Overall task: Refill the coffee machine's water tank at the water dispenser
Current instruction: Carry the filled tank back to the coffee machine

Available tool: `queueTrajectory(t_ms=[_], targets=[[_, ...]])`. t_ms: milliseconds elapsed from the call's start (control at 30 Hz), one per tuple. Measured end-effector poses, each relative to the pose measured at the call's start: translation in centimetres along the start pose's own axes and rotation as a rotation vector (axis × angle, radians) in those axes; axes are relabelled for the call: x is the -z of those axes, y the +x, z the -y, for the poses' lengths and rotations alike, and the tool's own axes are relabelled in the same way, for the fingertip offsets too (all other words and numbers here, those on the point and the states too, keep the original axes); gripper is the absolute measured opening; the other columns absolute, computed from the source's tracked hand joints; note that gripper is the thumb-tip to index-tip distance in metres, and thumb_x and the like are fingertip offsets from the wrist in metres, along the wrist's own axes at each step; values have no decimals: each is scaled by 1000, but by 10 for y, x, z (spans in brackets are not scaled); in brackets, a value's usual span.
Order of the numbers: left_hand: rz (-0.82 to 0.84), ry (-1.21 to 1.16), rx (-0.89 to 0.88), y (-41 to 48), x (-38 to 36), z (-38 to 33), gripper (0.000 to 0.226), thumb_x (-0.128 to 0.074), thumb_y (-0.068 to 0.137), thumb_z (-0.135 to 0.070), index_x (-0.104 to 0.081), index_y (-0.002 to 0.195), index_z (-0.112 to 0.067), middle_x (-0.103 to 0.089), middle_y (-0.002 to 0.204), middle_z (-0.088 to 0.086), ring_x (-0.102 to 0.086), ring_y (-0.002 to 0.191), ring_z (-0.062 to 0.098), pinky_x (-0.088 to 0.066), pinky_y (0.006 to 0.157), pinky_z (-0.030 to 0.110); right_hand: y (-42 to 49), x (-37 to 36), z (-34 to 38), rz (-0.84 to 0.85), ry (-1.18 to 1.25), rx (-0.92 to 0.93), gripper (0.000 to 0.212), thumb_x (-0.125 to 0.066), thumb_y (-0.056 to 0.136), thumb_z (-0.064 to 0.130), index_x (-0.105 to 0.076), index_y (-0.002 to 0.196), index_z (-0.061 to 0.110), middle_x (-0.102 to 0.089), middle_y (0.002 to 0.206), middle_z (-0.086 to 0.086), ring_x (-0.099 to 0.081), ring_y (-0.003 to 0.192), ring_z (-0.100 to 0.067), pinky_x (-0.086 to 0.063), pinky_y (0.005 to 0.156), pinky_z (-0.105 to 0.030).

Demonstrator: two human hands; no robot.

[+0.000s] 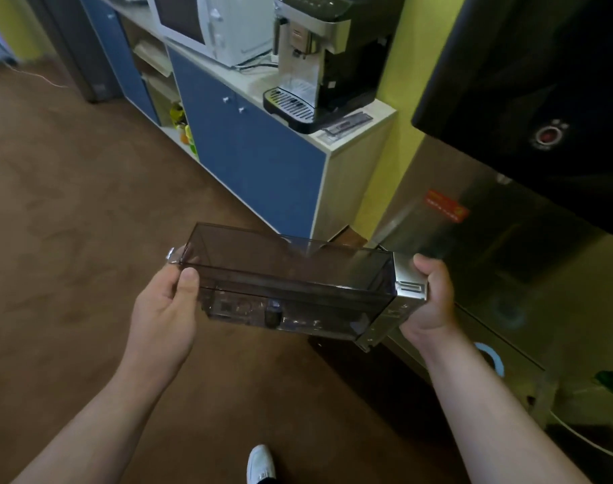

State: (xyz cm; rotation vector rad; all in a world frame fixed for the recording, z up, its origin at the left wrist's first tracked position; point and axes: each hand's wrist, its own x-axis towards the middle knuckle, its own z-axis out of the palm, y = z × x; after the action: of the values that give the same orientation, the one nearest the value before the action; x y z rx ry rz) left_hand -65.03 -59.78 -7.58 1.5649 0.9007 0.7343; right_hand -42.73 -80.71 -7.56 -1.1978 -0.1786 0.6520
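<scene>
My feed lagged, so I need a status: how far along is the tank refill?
Done: the water tank is out of the coffee machine, which stands on the cabinet. In hand: the left hand grips its clear end and the right hand its silver end, beside the water dispenser. Left: the tank looks nearly empty and is under no spout yet; filling and refitting remain.
</scene>
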Motion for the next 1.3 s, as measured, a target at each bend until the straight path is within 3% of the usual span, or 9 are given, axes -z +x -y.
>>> queueTrajectory(t_ms=[200,300,433,567,700,967,1067,1167,1300], targets=[[-44,-5,4,57,30,3,30,-44,92,-39,-68,89,-55,-71,97,-27,-65,101,13,-49,98,54,49,-55,-13,45,-24,-12,44,-39,85,40,-71,75,11,-70,76,-11,-67,77,-26,-51,68,-31],[-76,-19,19,88,33,6,31,-45,97,-34,-69,87,-51,-70,96,-30,-64,97,7,-49,98,53,80,-74,-15,71,-22,-25,47,-36,89,37,-69,82,5,-69,75,-14,-67,75,-27,-52,64,-29],[-96,-30,34,137,30,8,38,-44,103,-27,-70,86,-48,-71,94,-27,-64,95,5,-50,98,50,131,-98,-18,26,9,-31,44,-46,80,38,-65,88,-1,-67,76,-19,-64,74,-32,-49,66,-32],[-105,-1,18,198,27,11,26,-44,91,-46,-69,86,-39,-70,90,-19,-63,92,13,-50,96,55,187,-120,-23,-5,66,-78,60,-71,57,42,-64,93,-6,-70,77,-21,-68,71,-31,-54,64,-30],[-91,10,13,259,18,10,27,-44,92,-42,-71,92,-41,-72,97,-14,-66,100,18,-50,97,51,244,-134,-28,-19,79,-96,38,-48,82,34,-68,83,1,-72,73,-15,-69,67,-26,-55,59,-26],[-42,-11,13,367,-9,-3,28,-46,85,-55,-71,91,-44,-71,97,-3,-65,100,28,-48,96,59,336,-160,-9,-82,21,-80,37,-49,81,36,-61,87,2,-68,75,-15,-65,71,-27,-53,61,-31],[3,-26,5,408,-24,-11,25,-47,87,-50,-71,93,-44,-72,98,-1,-66,100,26,-50,95,55,367,-163,1,-113,6,-48,37,-44,87,35,-62,85,2,-70,72,-13,-66,69,-25,-54,58,-28],[66,-14,-9,453,-40,-16,23,-50,90,-46,-71,91,-37,-71,95,4,-65,92,27,-51,88,47,399,-168,9,-155,35,-27,47,-52,75,42,-64,89,-2,-71,76,-17,-67,72,-28,-53,62,-30],[148,49,11,516,-64,-22,26,-48,101,-17,-64,84,-27,-62,77,0,-55,73,16,-44,66,25,443,-172,14,-234,75,-15,49,-36,93,30,-71,71,3,-71,68,-15,-67,64,-24,-53,54,-23]])
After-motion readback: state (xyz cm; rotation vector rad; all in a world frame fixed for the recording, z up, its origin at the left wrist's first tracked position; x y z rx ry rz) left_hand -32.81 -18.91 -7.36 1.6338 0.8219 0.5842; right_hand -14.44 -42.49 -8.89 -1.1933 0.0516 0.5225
